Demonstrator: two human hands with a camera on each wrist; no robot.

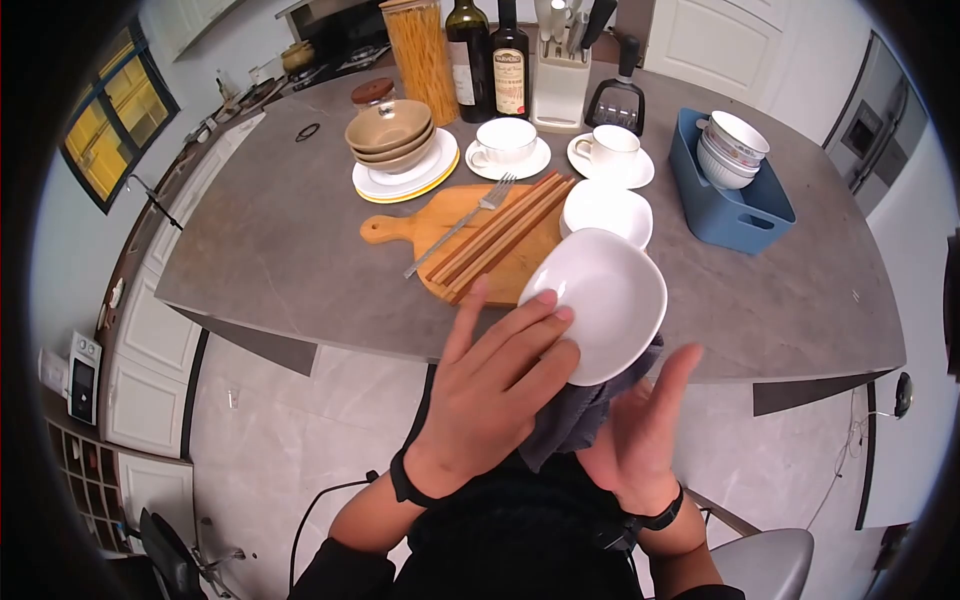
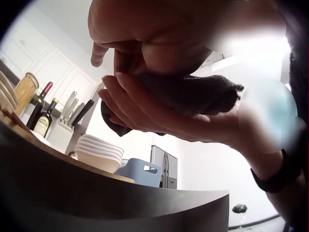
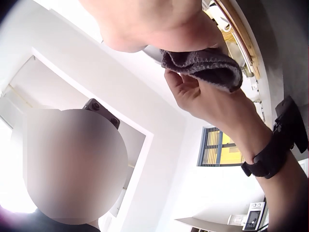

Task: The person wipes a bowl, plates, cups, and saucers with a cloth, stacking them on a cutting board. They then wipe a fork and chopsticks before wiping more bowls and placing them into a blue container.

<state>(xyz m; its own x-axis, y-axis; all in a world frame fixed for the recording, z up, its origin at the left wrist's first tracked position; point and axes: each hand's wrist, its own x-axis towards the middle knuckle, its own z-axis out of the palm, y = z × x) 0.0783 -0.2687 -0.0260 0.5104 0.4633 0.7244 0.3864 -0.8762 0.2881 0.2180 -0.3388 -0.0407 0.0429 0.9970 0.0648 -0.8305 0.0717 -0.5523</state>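
Observation:
A white square bowl (image 1: pixel 617 305) is tilted over the table's near edge. My left hand (image 1: pixel 485 390) grips its near-left side, several fingertips pressed on the inner surface, one finger extended past the rim, the thumb hidden. Under the bowl, a dark grey cloth (image 1: pixel 572 425) hangs down. My right hand (image 1: pixel 640 440) is palm-up beneath the bowl, its thumb spread away. In the left wrist view, the right hand's fairly straight fingers (image 2: pixel 140 104) support the cloth from below. The right wrist view shows the cloth (image 3: pixel 205 67) between both hands.
Behind the held bowl, more white bowls (image 1: pixel 607 205) are stacked at the right end of a wooden cutting board (image 1: pixel 390 229). Chopsticks (image 1: pixel 500 240) and a fork (image 1: pixel 462 222) lie on the board. Cups on saucers, brown bowls (image 1: pixel 388 128) and bottles stand behind; a blue bin (image 1: pixel 735 220) is rightward.

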